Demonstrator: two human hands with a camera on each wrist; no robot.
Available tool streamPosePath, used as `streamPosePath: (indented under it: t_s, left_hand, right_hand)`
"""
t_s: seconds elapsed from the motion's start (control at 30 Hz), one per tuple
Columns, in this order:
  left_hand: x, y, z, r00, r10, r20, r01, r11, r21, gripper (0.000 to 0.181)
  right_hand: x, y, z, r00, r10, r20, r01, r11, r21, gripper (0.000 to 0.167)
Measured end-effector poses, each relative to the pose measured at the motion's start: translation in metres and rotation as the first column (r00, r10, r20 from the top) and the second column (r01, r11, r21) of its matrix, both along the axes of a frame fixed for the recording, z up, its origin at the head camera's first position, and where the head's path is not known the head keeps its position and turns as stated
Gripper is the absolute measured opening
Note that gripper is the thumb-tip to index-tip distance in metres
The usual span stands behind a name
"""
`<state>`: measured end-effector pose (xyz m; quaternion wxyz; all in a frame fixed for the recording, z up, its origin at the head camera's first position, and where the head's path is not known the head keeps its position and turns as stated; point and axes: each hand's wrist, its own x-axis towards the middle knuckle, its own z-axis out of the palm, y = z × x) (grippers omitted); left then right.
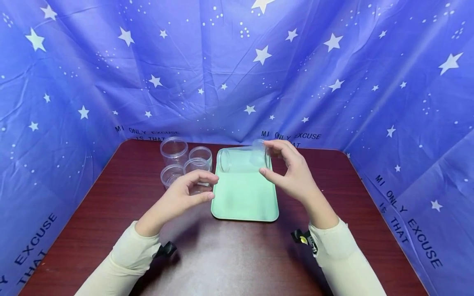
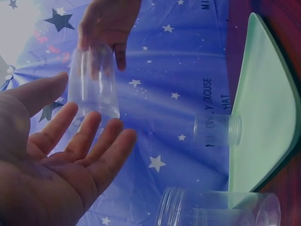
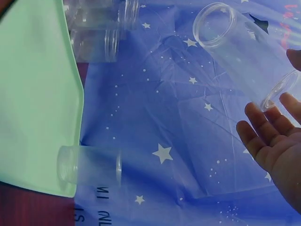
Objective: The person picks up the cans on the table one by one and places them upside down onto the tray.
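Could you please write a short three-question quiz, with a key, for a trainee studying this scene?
1. Which hand grips the tilted jar?
A) the left hand
B) the right hand
C) neither hand

2. True or false: a single jar stands on the green tray.

3. Fill in the blank: the cluster of jars stands on the person's ____ side of the green tray.

Key: 1. B; 2. True; 3. left.
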<state>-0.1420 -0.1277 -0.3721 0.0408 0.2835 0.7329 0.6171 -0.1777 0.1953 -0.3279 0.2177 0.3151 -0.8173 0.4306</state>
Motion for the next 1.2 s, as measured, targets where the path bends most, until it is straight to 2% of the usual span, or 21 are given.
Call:
streamPosePath:
  t_s: [0.23, 0.37, 0.67, 0.9, 1.0, 1.2]
  left_hand:
    - [0.000, 0.003, -0.006, 0.997, -0.044, -0.065, 0.035, 0.990, -0.136, 0.033]
    - [0.001, 0.006, -0.007, 0.991, -0.080, -0.103, 0.061, 0.982, -0.177, 0.030]
    - [0.003, 0.010, -0.010, 0.985, -0.141, -0.101, 0.112, 0.962, -0.250, 0.025]
    - [0.001, 0.012, -0.017, 0.983, -0.156, -0.099, 0.120, 0.945, -0.304, 0.023]
    - [0.002, 0.014, -0.018, 0.981, -0.169, -0.096, 0.129, 0.935, -0.331, 0.023]
    - [0.005, 0.016, -0.020, 0.973, -0.211, -0.099, 0.151, 0.895, -0.420, 0.026]
  right_hand:
    - [-0.019, -0.008, 0.015, 0.999, -0.041, 0.027, 0.039, 0.995, 0.094, 0.060]
    - [-0.031, -0.014, 0.025, 0.996, -0.062, 0.060, 0.053, 0.987, 0.151, 0.058]
    - [-0.063, -0.027, 0.042, 0.977, -0.101, 0.187, 0.054, 0.968, 0.245, 0.061]
    - [-0.086, -0.036, 0.043, 0.964, -0.123, 0.237, 0.042, 0.947, 0.318, 0.063]
    - [-0.096, -0.040, 0.042, 0.962, -0.135, 0.236, 0.047, 0.937, 0.347, 0.064]
    - [-0.114, -0.050, 0.040, 0.952, -0.163, 0.259, 0.048, 0.915, 0.400, 0.064]
